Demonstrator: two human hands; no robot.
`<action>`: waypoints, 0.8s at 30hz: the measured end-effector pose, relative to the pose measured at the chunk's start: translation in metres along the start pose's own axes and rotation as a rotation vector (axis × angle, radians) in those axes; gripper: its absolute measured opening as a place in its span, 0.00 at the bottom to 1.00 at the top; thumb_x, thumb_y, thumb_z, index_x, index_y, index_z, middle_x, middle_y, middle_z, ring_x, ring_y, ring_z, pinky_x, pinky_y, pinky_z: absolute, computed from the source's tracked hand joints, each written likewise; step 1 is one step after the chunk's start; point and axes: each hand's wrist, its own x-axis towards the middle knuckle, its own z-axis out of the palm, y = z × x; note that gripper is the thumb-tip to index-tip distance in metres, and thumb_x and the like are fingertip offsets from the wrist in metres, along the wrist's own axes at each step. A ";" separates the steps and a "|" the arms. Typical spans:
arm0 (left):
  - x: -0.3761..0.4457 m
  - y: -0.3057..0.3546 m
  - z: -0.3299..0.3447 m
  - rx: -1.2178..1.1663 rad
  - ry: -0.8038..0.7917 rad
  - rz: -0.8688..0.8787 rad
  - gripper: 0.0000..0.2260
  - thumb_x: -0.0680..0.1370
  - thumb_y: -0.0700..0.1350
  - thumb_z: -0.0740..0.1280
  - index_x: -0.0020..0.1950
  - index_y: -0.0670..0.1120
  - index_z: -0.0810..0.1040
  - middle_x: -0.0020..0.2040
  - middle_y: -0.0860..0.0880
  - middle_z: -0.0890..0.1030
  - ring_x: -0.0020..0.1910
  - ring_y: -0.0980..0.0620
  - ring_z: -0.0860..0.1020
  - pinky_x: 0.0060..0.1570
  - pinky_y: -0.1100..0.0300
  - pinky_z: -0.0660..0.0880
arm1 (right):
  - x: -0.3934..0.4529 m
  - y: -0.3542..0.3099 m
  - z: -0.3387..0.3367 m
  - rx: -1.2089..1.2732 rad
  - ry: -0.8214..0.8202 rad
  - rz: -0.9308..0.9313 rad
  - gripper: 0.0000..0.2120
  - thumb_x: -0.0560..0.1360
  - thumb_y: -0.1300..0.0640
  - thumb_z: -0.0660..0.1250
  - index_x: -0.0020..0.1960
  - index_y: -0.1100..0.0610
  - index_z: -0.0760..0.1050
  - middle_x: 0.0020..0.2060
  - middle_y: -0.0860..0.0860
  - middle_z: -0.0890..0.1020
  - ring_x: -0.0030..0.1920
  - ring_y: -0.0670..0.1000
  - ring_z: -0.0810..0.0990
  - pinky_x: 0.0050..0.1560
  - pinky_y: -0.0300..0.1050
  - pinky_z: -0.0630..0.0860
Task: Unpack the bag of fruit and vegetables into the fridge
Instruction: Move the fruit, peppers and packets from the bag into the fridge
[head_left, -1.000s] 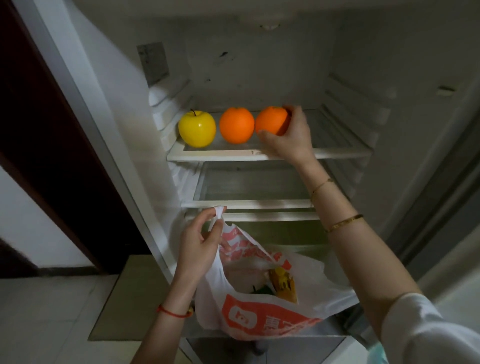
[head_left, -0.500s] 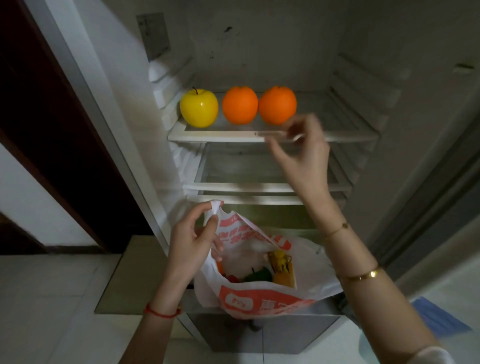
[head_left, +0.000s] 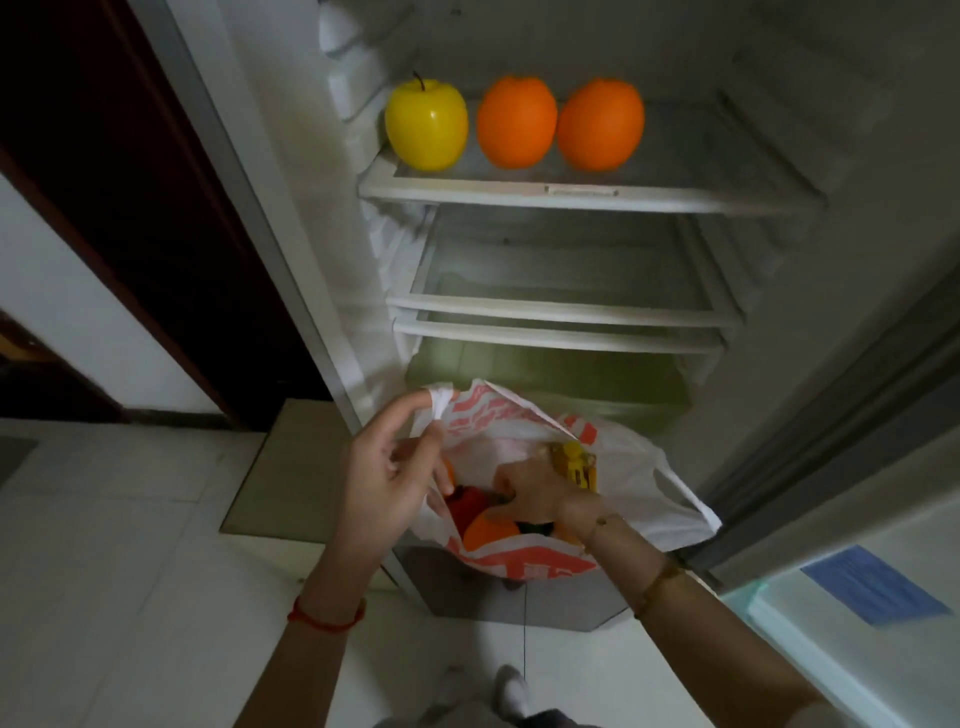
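A white and red plastic bag (head_left: 649, 483) rests at the bottom front of the open fridge. My left hand (head_left: 387, 478) pinches the bag's handle and holds the mouth open. My right hand (head_left: 530, 493) is down inside the bag, fingers curled among the produce; what it grips is hidden. Inside the bag I see an orange (head_left: 488, 532), something red (head_left: 467, 504) and a yellow item (head_left: 574, 460). On the top shelf (head_left: 587, 192) stand a yellow apple (head_left: 426, 127) and two oranges (head_left: 517, 122) (head_left: 600, 124) in a row.
Two lower shelves (head_left: 561, 309) sit below the top one, with a greenish drawer (head_left: 545, 369) under them. The fridge door (head_left: 857, 597) stands open at the right. A dark doorway (head_left: 130, 182) is at the left, and a mat (head_left: 280, 467) lies on the floor.
My right hand let go of the second orange on the top shelf, came down and went into the bag. The view tilted downward. My left hand kept hold of the bag handle.
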 end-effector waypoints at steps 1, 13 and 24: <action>-0.001 -0.001 0.000 -0.007 -0.001 -0.006 0.13 0.80 0.34 0.63 0.57 0.50 0.77 0.28 0.36 0.77 0.23 0.40 0.77 0.23 0.59 0.77 | 0.003 0.002 0.008 0.004 -0.028 0.012 0.19 0.74 0.37 0.65 0.55 0.50 0.71 0.54 0.50 0.78 0.52 0.51 0.76 0.52 0.44 0.74; -0.001 -0.005 0.001 -0.023 -0.026 -0.030 0.11 0.80 0.36 0.63 0.62 0.44 0.76 0.28 0.36 0.77 0.25 0.38 0.78 0.25 0.57 0.77 | 0.016 -0.003 0.047 -0.502 0.156 -0.023 0.20 0.83 0.51 0.56 0.70 0.60 0.67 0.69 0.61 0.70 0.69 0.61 0.69 0.71 0.55 0.66; 0.025 0.004 0.003 0.035 -0.046 -0.015 0.13 0.81 0.40 0.64 0.64 0.48 0.76 0.37 0.46 0.82 0.29 0.47 0.82 0.27 0.51 0.80 | -0.057 -0.009 -0.047 0.783 0.435 -0.381 0.35 0.67 0.58 0.78 0.68 0.46 0.64 0.65 0.44 0.69 0.63 0.47 0.73 0.57 0.46 0.79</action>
